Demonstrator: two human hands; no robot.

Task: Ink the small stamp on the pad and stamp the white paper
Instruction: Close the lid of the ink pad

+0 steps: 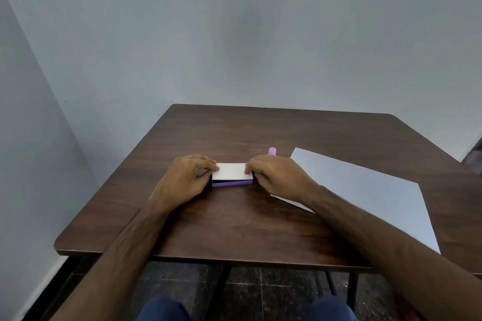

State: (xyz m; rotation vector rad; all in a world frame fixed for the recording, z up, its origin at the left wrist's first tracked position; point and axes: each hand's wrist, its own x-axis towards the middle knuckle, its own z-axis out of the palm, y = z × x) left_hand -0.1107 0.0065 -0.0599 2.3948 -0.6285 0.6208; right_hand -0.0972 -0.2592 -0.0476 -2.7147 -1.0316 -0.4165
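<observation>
A: What's on the table (234, 229)?

B: An ink pad (232, 175) near the middle, a flat purple box with a white lid. The lid sits a little raised along the near edge, so a dark gap shows over the purple base.

A: And the hands?

B: Both on the pad. The left hand (182, 180) grips its left end, fingers curled over the lid's corner. The right hand (276, 177) pinches the right end, fingertips on top of the lid. Neither is spread wide; both are closed around the pad's ends.

A: Where's the stamp?

B: Just behind the right hand, there's a small pink stamp (272, 151) standing upright. Only its top shows; the knuckles hide the rest.

A: The paper?

B: The white paper (365, 195) lies flat to the right, turned at an angle, its near corner close to the table's front edge. The right forearm crosses over its left corner and covers it.

A: Anything else around?

B: A plain grey wall (234, 34) behind the table, dark floor tiles (273, 292) below, and blue trouser knees (164, 310) at the bottom.
</observation>
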